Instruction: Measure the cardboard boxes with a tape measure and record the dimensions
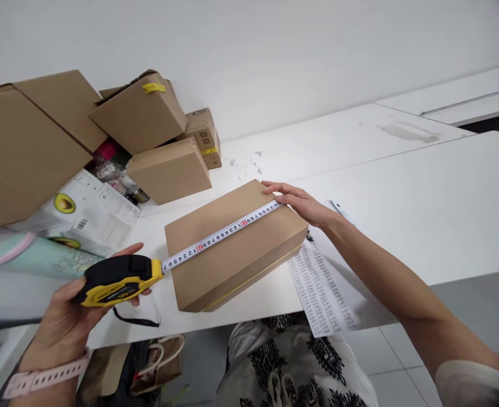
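Filling left grip (70,310): tape measure (124,281); cardboard box (243,251) just right, under blade (221,234).

Two hands (65,305) (298,204) show, with one tape measure (120,281), one carton (234,251) and one printed sheet (319,288). Far left, at least four brown boxes (168,172) stand.

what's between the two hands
Head view: the white tape blade, stretched across the cardboard box from the tape case in the left hand to the right hand.

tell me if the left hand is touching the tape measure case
Touching. The head view shows the left hand holding the tape measure case at its rear, with fingers showing beyond its upper and lower edges.
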The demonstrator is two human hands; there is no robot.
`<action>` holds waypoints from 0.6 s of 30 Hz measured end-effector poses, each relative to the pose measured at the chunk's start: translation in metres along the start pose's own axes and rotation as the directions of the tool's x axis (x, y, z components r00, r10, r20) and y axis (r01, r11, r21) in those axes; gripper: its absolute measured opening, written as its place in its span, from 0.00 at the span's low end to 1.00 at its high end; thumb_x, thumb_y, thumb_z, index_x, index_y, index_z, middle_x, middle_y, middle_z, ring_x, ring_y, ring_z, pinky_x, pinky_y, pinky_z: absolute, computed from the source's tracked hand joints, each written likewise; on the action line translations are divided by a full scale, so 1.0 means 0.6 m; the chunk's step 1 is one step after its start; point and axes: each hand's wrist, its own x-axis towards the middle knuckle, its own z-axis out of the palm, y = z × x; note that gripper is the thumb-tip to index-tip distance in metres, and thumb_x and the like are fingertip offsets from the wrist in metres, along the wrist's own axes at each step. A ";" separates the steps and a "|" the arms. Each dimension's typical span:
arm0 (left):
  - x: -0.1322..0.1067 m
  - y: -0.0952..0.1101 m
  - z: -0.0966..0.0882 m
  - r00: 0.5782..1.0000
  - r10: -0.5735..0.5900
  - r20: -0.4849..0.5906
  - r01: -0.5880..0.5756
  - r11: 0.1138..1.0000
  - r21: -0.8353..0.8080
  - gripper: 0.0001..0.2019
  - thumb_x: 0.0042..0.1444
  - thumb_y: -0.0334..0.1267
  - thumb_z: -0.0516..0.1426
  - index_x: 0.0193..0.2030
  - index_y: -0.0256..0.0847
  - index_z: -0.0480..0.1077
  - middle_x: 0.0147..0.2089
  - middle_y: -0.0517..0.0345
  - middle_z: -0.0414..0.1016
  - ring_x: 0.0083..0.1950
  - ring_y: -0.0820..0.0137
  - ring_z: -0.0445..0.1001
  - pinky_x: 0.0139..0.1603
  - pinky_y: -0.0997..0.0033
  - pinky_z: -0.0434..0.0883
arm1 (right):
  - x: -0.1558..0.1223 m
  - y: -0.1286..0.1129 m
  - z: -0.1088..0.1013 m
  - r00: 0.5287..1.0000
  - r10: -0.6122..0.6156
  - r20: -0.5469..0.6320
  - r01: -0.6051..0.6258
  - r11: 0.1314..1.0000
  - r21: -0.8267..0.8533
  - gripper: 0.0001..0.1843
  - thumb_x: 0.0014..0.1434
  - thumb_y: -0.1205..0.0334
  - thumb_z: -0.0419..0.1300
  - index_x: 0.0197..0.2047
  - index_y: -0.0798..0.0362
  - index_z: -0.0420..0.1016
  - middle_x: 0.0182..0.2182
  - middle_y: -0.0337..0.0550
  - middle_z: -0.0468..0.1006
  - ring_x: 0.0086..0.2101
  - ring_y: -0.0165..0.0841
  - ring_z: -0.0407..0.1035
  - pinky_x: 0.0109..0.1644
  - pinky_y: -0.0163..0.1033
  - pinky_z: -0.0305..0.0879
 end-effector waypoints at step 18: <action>-0.019 -0.010 -0.021 0.968 0.020 0.252 -0.045 0.995 0.094 0.41 0.46 0.55 0.66 0.65 0.35 0.70 0.47 0.37 0.83 0.37 0.47 0.82 0.33 0.56 0.79 | 0.006 0.011 0.026 0.987 0.117 -0.108 -0.122 0.992 -0.042 0.19 0.57 0.51 0.56 0.51 0.42 0.75 0.63 0.39 0.68 0.55 0.48 0.67 0.55 0.53 0.67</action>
